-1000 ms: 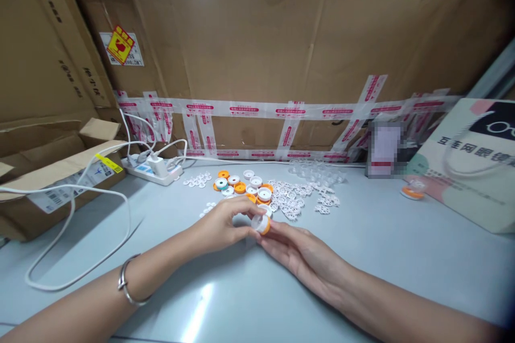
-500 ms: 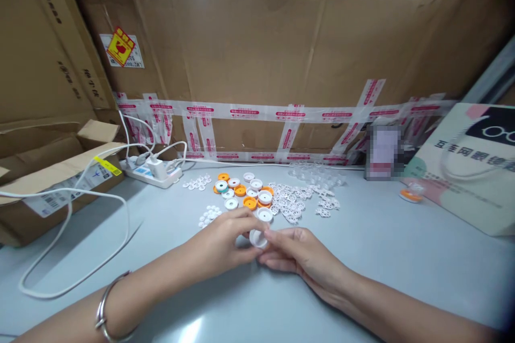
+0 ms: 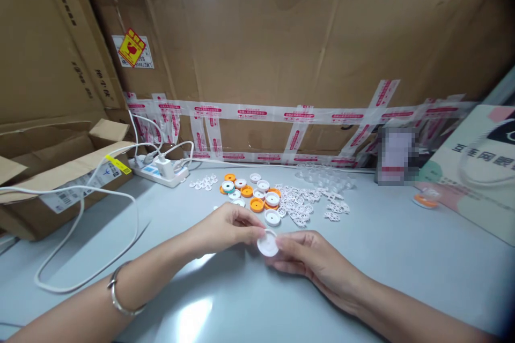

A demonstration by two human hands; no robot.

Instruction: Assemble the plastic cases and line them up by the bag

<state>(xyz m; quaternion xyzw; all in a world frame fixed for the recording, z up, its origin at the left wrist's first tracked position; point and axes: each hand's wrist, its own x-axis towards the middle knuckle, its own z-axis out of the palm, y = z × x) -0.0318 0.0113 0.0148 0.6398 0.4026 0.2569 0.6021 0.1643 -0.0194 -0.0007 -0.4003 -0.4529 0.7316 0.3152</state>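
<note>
both at work, left hand [image 3: 228, 229] pinching the white disc [image 3: 267, 245] at ten o'clock, right hand [image 3: 317, 257] at three; turning needs light fingers

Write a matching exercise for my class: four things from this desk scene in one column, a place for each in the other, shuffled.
Things
1. round white plastic cap
2. silver metal bracelet
3. white power strip
4. red-and-yellow diamond sticker

Places
A. on the tall brown cardboard
B. right of the low open cardboard box
C. between the left hand and right hand
D. around the left wrist

Pairs: 1-C; 2-D; 3-B; 4-A
</note>
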